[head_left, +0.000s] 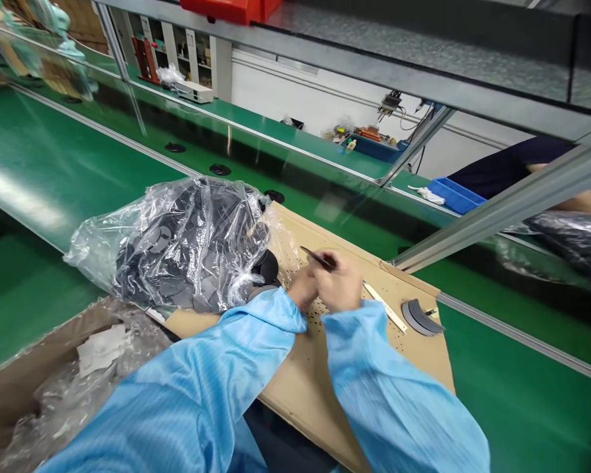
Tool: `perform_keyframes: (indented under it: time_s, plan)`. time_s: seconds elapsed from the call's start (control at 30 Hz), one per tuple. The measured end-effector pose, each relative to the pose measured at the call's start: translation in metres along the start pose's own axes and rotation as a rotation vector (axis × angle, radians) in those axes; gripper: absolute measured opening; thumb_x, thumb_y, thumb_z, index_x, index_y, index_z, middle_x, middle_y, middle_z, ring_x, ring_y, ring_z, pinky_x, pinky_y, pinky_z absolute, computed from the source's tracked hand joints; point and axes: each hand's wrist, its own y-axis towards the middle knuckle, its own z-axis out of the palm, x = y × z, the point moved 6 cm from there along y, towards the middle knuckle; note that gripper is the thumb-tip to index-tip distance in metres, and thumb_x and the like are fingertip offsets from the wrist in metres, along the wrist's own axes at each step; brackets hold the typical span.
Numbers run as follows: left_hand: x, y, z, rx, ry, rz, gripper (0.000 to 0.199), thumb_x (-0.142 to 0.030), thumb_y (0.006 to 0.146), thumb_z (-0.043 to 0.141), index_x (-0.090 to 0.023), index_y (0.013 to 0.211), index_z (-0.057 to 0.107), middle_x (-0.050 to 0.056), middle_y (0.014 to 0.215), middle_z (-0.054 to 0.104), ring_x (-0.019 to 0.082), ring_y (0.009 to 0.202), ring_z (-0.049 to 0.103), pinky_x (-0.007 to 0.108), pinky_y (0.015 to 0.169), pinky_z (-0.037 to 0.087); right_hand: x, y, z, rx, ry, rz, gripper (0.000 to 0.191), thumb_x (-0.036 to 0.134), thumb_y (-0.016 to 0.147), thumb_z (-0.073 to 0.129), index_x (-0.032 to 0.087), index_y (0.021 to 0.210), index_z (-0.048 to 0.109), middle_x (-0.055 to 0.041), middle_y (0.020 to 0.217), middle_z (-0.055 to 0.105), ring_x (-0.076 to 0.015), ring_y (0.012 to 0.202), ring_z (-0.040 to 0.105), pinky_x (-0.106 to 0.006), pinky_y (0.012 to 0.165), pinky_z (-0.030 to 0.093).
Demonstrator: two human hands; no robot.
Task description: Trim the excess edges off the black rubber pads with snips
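My right hand (342, 286) is closed around a dark, thin pointed tool (320, 258) whose tip points up and left. Right beside it, touching or nearly so, my left hand (304, 287) is closed too; what it holds is hidden. Both are over a brown cardboard sheet (305, 387) sprinkled with small dark bits. A cream-coloured strip like a ruler or knife (385, 307) lies right of my hands. Farther right are curved grey and black pieces (421, 318). On the left, a clear plastic bag (192, 246) holds many dark grey pieces, with black round pieces (266, 267) at its right edge.
A cardboard box (34, 348) with plastic film stands at lower left. Black discs (220, 169) lie on the green belt (98, 151) behind the bag. A slanting metal post (502, 203) rises at right; a grey shelf (423, 39) crosses above. Beyond the post is a person's arm (578, 202).
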Motion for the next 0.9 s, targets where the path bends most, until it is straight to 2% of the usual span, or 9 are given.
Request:
perform_keyframes:
  time_s: [0.1, 0.17, 0.23, 0.3, 0.43, 0.53, 0.63, 0.73, 0.9]
  plan:
    - [0.003, -0.011, 0.003, 0.01, 0.02, -0.049, 0.032, -0.035, 0.068, 0.078, -0.013, 0.088, 0.065, 0.003, 0.069, 0.065, 0.015, 0.061, 0.059, 0.028, 0.056, 0.047, -0.046, -0.032, -0.039, -0.228, 0.333, 0.088, 0.029, 0.044, 0.085, 0.06, 0.017, 0.096, 0.068, -0.0077, 0.088, 0.068, -0.0223, 0.079, 0.063, -0.038, 0.072, 0.053]
    - [0.005, -0.014, 0.004, 0.018, 0.017, -0.107, 0.035, -0.037, 0.068, 0.077, -0.015, 0.092, 0.064, 0.005, 0.072, 0.067, 0.017, 0.062, 0.061, 0.029, 0.057, 0.049, -0.084, -0.052, -0.05, -0.34, 0.448, 0.191, 0.036, 0.049, 0.085, 0.061, 0.016, 0.098, 0.066, -0.0077, 0.082, 0.067, -0.0212, 0.07, 0.062, -0.037, 0.063, 0.053]
    - [0.005, -0.016, 0.006, 0.032, 0.028, -0.144, 0.038, -0.039, 0.07, 0.076, -0.015, 0.098, 0.065, 0.006, 0.075, 0.069, 0.019, 0.067, 0.064, 0.031, 0.061, 0.051, -0.111, -0.064, -0.052, -0.374, 0.465, 0.252, 0.039, 0.051, 0.083, 0.062, 0.014, 0.095, 0.066, -0.007, 0.077, 0.066, -0.0194, 0.062, 0.059, -0.035, 0.055, 0.051]
    - [0.004, -0.019, 0.008, 0.053, 0.065, -0.146, 0.042, -0.039, 0.07, 0.077, -0.015, 0.103, 0.065, 0.007, 0.079, 0.07, 0.02, 0.071, 0.065, 0.031, 0.063, 0.051, -0.124, -0.07, -0.048, -0.331, 0.448, 0.267, 0.04, 0.051, 0.081, 0.064, 0.014, 0.094, 0.068, -0.006, 0.074, 0.065, -0.018, 0.059, 0.057, -0.034, 0.053, 0.05]
    - [0.005, -0.026, 0.017, 0.154, 0.122, -0.129, 0.049, -0.038, 0.067, 0.08, -0.015, 0.109, 0.066, 0.009, 0.096, 0.071, 0.023, 0.085, 0.066, 0.035, 0.073, 0.054, -0.127, -0.069, -0.039, -0.211, 0.535, 0.323, 0.042, 0.051, 0.079, 0.065, 0.015, 0.099, 0.071, -0.0027, 0.066, 0.062, -0.0131, 0.049, 0.051, -0.029, 0.047, 0.049]
    - [0.009, -0.03, 0.021, 0.212, 0.178, -0.119, 0.049, -0.033, 0.066, 0.082, -0.014, 0.108, 0.066, 0.009, 0.102, 0.071, 0.023, 0.094, 0.066, 0.038, 0.085, 0.052, -0.127, -0.067, -0.037, -0.207, 0.618, 0.39, 0.045, 0.051, 0.076, 0.066, 0.015, 0.103, 0.07, -0.0006, 0.063, 0.06, -0.0114, 0.044, 0.05, -0.025, 0.042, 0.046]
    - [0.01, -0.032, 0.023, 0.209, 0.246, -0.077, 0.047, -0.028, 0.066, 0.082, -0.014, 0.107, 0.067, 0.009, 0.106, 0.07, 0.023, 0.099, 0.065, 0.039, 0.093, 0.049, -0.13, -0.069, -0.036, -0.2, 0.636, 0.43, 0.047, 0.051, 0.075, 0.067, 0.015, 0.106, 0.07, 0.0015, 0.059, 0.056, -0.0117, 0.044, 0.052, -0.023, 0.04, 0.045]
    - [0.01, -0.033, 0.023, 0.177, 0.292, -0.051, 0.043, -0.029, 0.067, 0.082, -0.014, 0.105, 0.069, 0.008, 0.106, 0.071, 0.023, 0.1, 0.064, 0.039, 0.097, 0.048, -0.129, -0.071, -0.037, -0.155, 0.574, 0.404, 0.041, 0.051, 0.079, 0.063, 0.016, 0.099, 0.071, 0.0018, 0.057, 0.055, -0.0124, 0.045, 0.053, -0.023, 0.044, 0.046]
    - [0.007, -0.035, 0.024, 0.169, 0.264, -0.084, 0.043, -0.029, 0.063, 0.084, -0.013, 0.101, 0.07, 0.009, 0.103, 0.072, 0.023, 0.098, 0.065, 0.041, 0.096, 0.048, -0.116, -0.07, -0.048, -0.12, 0.38, 0.269, 0.039, 0.052, 0.086, 0.054, 0.016, 0.08, 0.069, 0.0005, 0.059, 0.056, -0.0117, 0.054, 0.049, -0.022, 0.051, 0.04]
